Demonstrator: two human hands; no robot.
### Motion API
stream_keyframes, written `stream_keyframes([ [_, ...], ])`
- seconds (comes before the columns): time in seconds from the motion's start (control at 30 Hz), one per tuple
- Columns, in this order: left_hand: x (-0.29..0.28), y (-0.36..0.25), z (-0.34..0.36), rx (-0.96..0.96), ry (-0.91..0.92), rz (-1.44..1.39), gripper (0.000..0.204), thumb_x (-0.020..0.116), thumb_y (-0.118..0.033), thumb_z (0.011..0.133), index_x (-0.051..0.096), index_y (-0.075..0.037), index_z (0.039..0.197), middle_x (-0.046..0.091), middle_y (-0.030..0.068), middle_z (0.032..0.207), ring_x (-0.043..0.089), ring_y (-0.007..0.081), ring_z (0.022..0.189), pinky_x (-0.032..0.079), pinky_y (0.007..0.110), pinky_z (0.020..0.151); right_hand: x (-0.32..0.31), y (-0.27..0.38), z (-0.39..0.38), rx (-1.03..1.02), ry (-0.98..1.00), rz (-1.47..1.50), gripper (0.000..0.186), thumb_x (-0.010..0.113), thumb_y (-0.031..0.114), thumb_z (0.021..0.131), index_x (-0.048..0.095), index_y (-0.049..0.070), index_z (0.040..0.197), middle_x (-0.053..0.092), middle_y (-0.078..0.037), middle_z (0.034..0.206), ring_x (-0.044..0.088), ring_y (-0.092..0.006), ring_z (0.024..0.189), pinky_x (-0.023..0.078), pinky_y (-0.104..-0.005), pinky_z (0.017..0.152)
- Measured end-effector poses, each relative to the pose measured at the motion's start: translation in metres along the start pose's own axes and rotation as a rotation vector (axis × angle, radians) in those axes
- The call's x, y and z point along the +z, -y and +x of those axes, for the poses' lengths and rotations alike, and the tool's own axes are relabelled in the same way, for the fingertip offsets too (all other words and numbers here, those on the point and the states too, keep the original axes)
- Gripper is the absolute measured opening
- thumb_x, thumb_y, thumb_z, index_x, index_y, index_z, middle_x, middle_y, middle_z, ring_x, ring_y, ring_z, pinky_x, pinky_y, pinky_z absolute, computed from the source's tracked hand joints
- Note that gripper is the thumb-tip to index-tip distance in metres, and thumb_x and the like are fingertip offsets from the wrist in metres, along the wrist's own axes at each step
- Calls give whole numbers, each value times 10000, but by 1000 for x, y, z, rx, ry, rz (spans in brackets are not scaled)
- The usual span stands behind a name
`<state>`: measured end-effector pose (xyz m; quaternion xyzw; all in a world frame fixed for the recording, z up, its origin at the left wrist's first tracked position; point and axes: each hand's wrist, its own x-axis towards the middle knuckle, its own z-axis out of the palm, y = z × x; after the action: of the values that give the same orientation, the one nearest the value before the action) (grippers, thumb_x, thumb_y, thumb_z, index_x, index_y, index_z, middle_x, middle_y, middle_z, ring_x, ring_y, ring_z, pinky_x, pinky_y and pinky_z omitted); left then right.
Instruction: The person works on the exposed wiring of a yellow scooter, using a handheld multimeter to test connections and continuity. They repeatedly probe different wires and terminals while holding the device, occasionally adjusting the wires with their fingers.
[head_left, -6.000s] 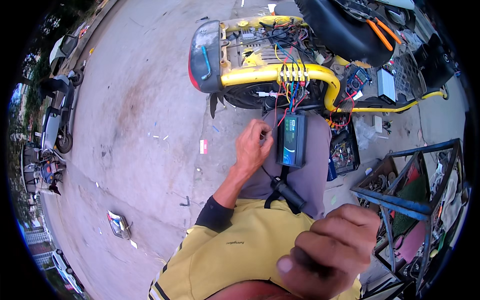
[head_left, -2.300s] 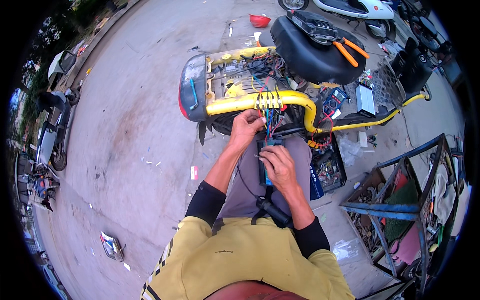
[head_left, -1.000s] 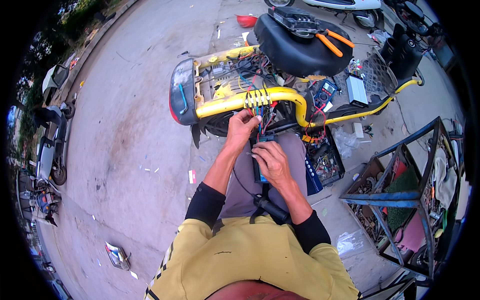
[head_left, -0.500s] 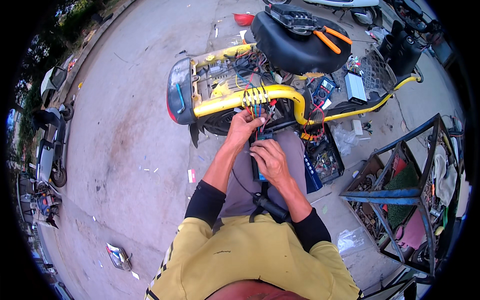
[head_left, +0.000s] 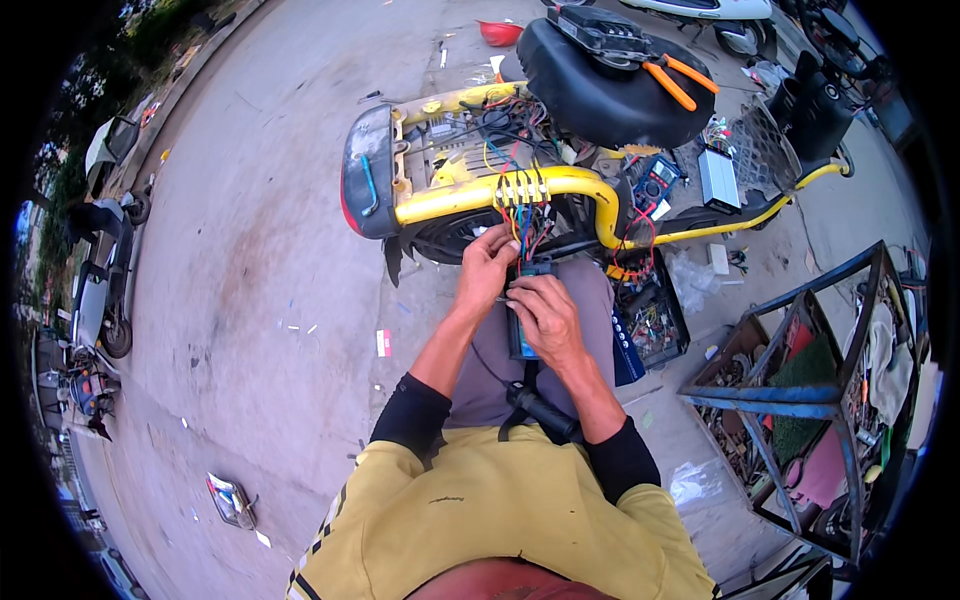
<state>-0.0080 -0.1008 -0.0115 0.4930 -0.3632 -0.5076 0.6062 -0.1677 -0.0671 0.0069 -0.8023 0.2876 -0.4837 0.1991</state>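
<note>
- I have the left hand (head_left: 485, 265) at a bundle of thin multicoloured wires (head_left: 526, 222), thumb and fingers bent in close; I cannot tell whether they are clamped on one.
- I see the right hand (head_left: 545, 318) over a black rectangular electronics box with a blue label (head_left: 521, 344), its fingertips bunched; what they pinch, if anything, is too small to tell.
- The box lies on the lap, on grey trousers (head_left: 588, 300), partly hidden by that hand.
- Above it, the wires hang by a thick yellow metal frame tube (head_left: 450, 203).
- Right of them, I see a blue-cased multimeter (head_left: 657, 178) beside a silver metal box (head_left: 717, 180).
</note>
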Motion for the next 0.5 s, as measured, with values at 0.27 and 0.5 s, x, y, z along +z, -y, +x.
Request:
stream_keyframes([
  [0.27, -3, 6, 2, 287, -162, 261, 271, 656, -26, 939, 727, 11, 1198, 661, 86, 1084, 674, 168, 947, 563, 301, 771, 8, 3, -3, 6, 40, -22, 255, 789, -37, 822, 748, 39, 1062, 728, -131, 1085, 684, -351, 994, 552, -451, 895],
  [0.5, 4, 46, 23, 268, 6, 60, 262, 673, -48, 863, 708, 52, 1103, 663, 178, 979, 711, 271, 884, 566, 399, 781, 4, 2, -12, 24, 132, -63, 138, 685, 1, 975, 734, -51, 1094, 705, -203, 1130, 675, -375, 1046, 542, -463, 946],
])
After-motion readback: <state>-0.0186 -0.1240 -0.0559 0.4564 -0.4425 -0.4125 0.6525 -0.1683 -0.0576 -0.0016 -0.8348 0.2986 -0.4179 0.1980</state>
